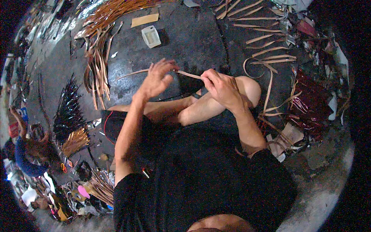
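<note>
A long, thin tan strip (189, 74) stretches across in front of my crossed legs. My right hand (223, 88) pinches its right end between thumb and fingers, beside my raised knee. My left hand (157, 80) is over the strip's middle, fingers stretched out, apart and a little blurred. The strip passes behind that hand and its thin free end comes out on the left. Whether the left hand touches the strip is hard to see.
A small white plastic container (151, 36) and a flat tan piece (145, 20) lie ahead on the dark floor. Bundled strips (96, 65) lie at left, folded strips (266, 40) at right. Dark glossy bundles (69, 108), orange-handled scissors (66, 167) and dark red material (309, 102) flank me.
</note>
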